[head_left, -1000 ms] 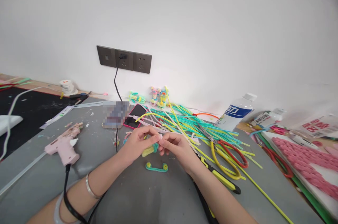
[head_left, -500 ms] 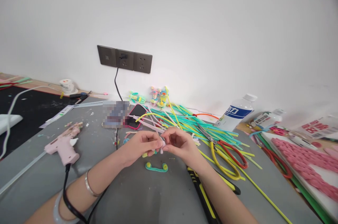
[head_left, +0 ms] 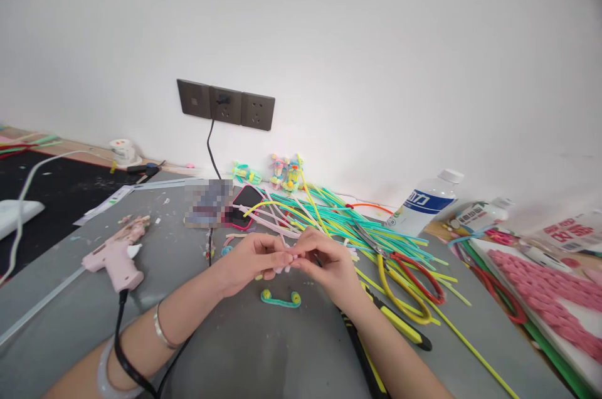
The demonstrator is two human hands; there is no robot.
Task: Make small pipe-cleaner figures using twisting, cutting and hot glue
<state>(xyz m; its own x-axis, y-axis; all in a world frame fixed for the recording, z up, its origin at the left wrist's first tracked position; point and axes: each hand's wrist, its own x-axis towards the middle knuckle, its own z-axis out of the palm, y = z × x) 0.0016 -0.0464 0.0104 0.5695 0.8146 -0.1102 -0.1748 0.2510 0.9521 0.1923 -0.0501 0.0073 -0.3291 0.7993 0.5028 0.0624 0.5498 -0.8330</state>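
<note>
My left hand (head_left: 247,261) and my right hand (head_left: 324,264) meet over the grey table (head_left: 263,355), fingertips pinched together on a small pale pink pipe-cleaner piece (head_left: 286,259). A bit of yellow shows under my left fingers. Just in front of the hands lies a short teal pipe-cleaner piece with curled yellow ends (head_left: 281,299). Behind the hands spreads a pile of teal and yellow pipe cleaners (head_left: 348,223).
A pink glue gun (head_left: 115,253) lies at the left, its black cord running under my left arm. Red and yellow scissors (head_left: 409,280) and a yellow-black cutter (head_left: 399,324) lie at right. A phone (head_left: 244,206), small finished figures (head_left: 282,174), a water bottle (head_left: 423,201) and a pink woven board (head_left: 545,292) stand beyond.
Both hands closed tighter on the pink piece and turned it. The yellow-teal roll seen under my left fingers a second ago is now nearly hidden.
</note>
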